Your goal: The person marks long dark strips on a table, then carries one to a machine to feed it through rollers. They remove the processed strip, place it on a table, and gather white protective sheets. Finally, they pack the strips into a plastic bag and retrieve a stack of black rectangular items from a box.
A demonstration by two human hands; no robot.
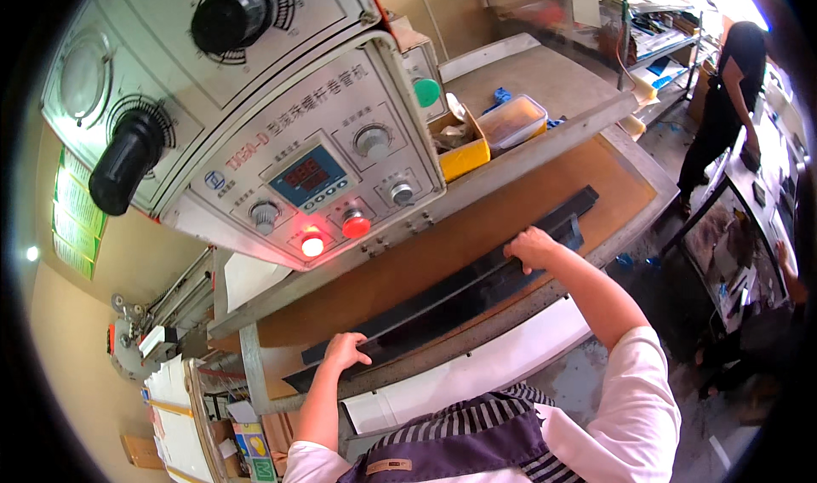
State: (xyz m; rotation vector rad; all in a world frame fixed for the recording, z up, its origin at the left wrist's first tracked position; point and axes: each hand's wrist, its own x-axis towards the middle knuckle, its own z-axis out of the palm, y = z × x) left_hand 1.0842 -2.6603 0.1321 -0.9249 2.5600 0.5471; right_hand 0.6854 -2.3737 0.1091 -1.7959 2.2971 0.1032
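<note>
- A long, flat black strip (pixel 459 291), dark and slightly glossy, lies slantwise across the bench (pixel 528 202), whose top is a matte brown board with a pale metal rim.
- The strip runs from near the bench's lower left corner up to its far right end, close along the front edge.
- The left hand (pixel 345 351) rests on the strip near its left end; its fingers (pixel 357 340) curl over the strip's near edge, close together, pressing on the dark surface.
- The right hand (pixel 532 249) sits on the strip farther right, knuckles up; its fingers are bent and bunched over the strip's upper edge. Whether the thumb goes beneath cannot be told.
- Between the two hands the strip stretches uncovered and flat on the board.
- Above the bench hangs a grey metal control panel (pixel 323 168) with a small blue display, round knobs and two red lamps, one of them glowing.
- Behind it, on a grey shelf, stand a yellow box (pixel 464 160) and a clear plastic tub (pixel 512 121).
- Another person in black (pixel 728 100) stands well apart at the far right.
</note>
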